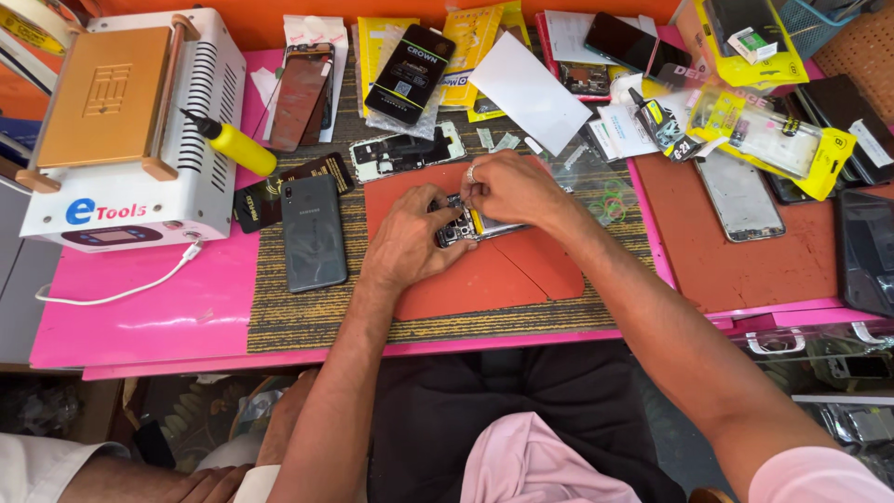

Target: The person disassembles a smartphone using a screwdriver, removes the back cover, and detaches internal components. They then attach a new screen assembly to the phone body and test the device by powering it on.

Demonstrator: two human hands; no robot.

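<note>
Fingers of left hand (410, 244) and right hand (507, 189) pinch opened phone (466, 226) | on orange mat (484, 275)

Your hands (456, 219) are covering most of the opened phone (470, 226), so its inner parts are staying too small to tell. The frame's right edge is cutting off the dark tablet (866, 247), and the left edge is clipping the white machine (121, 130).

I see a pink worktable (140, 317) under bright even light, orange wall (279, 19) along its far edge, striped mat (307, 321) at centre, glass display case (819, 373) beyond its right corner
</note>
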